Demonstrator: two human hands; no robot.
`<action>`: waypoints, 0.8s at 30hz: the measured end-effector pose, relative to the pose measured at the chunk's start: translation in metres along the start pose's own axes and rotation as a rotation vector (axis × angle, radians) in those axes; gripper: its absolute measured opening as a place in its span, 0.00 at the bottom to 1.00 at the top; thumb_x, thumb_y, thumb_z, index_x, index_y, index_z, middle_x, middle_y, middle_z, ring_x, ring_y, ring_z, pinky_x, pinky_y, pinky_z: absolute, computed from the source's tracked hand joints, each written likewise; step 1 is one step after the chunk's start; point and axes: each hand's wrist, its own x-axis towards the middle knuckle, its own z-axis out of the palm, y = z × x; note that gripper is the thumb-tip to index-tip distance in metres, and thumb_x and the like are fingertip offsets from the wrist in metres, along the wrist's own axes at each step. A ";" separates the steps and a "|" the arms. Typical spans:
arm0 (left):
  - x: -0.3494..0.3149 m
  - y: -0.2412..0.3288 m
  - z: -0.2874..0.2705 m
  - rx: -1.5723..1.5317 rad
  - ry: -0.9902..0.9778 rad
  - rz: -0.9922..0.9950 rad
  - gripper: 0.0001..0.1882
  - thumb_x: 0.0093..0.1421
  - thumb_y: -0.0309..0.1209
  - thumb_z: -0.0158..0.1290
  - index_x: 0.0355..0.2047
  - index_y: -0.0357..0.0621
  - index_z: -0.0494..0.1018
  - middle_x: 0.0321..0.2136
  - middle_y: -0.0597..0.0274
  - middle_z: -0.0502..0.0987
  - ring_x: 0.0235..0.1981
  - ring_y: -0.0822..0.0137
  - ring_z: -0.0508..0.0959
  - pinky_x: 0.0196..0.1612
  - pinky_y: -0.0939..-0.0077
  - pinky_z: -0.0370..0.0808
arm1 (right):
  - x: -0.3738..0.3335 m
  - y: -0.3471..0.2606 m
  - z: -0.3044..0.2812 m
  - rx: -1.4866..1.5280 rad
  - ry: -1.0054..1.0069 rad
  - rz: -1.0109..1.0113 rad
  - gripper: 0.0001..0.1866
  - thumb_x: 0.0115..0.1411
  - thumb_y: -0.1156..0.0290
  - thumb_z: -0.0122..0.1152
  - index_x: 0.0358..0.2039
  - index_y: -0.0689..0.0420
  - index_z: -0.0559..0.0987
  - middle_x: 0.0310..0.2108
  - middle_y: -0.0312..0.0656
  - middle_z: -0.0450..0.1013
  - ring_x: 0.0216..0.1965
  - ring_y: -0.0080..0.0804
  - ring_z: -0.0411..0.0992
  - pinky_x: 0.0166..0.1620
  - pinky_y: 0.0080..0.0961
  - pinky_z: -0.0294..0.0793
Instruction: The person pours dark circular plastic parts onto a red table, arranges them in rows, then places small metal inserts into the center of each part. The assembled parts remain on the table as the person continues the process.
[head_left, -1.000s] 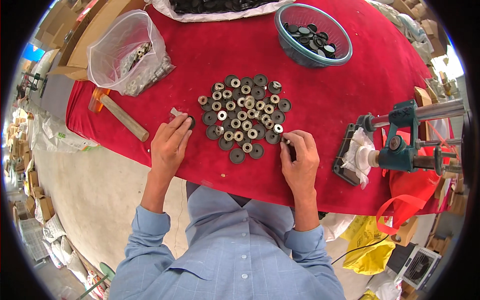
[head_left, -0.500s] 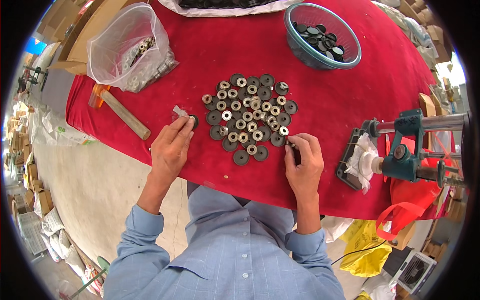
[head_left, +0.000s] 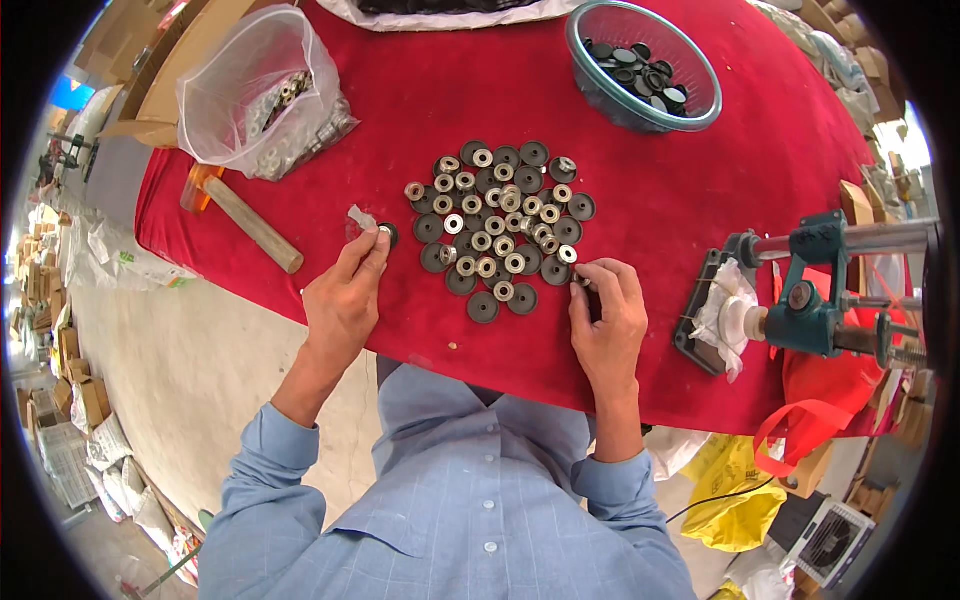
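In front of me on the red cloth lies a loose cluster of dark grey round discs (head_left: 483, 308) and silver ring bearings (head_left: 454, 223), some rings resting on discs. To its left, my left hand (head_left: 343, 298) is closed in a pinch at the edge of a dark round disc (head_left: 391, 235), mostly hidden by the fingertips. A scrap of clear plastic (head_left: 361, 217) lies against those fingers. At the cluster's right edge, my right hand (head_left: 612, 318) has thumb and forefinger pinched on a small metal piece (head_left: 583, 282), too covered to identify.
A mallet (head_left: 250, 222) with a wooden handle lies at left, below a clear bag (head_left: 250, 120) of metal parts. A blue-green bowl (head_left: 650, 118) of black caps stands far right. A green hand press (head_left: 815, 285) stands at right, white plastic wrapped around its end.
My left hand has shifted slightly, and the disc at its fingertips has turned a little. My right hand stays almost in place, with the metal piece showing more between its fingertips.
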 end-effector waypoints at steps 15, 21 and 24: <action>0.000 -0.003 0.004 -0.140 0.053 -0.027 0.15 0.65 0.22 0.64 0.52 0.43 0.85 0.49 0.58 0.83 0.41 0.59 0.87 0.37 0.67 0.85 | -0.006 0.001 0.003 -0.055 0.037 -0.029 0.15 0.56 0.82 0.71 0.45 0.59 0.81 0.42 0.46 0.76 0.42 0.46 0.76 0.45 0.42 0.78; -0.004 -0.006 0.005 -0.293 0.021 -0.023 0.15 0.65 0.21 0.64 0.52 0.43 0.85 0.49 0.58 0.83 0.38 0.61 0.87 0.36 0.70 0.83 | -0.011 -0.022 -0.001 0.139 0.059 -0.045 0.15 0.53 0.84 0.73 0.41 0.59 0.82 0.40 0.46 0.79 0.37 0.44 0.80 0.39 0.37 0.82; -0.003 -0.003 0.002 -0.326 0.005 -0.043 0.16 0.64 0.21 0.64 0.52 0.43 0.85 0.48 0.58 0.83 0.36 0.62 0.87 0.35 0.71 0.82 | -0.015 -0.035 0.012 0.188 -0.018 -0.045 0.14 0.54 0.82 0.74 0.41 0.59 0.82 0.40 0.45 0.78 0.40 0.44 0.80 0.41 0.38 0.81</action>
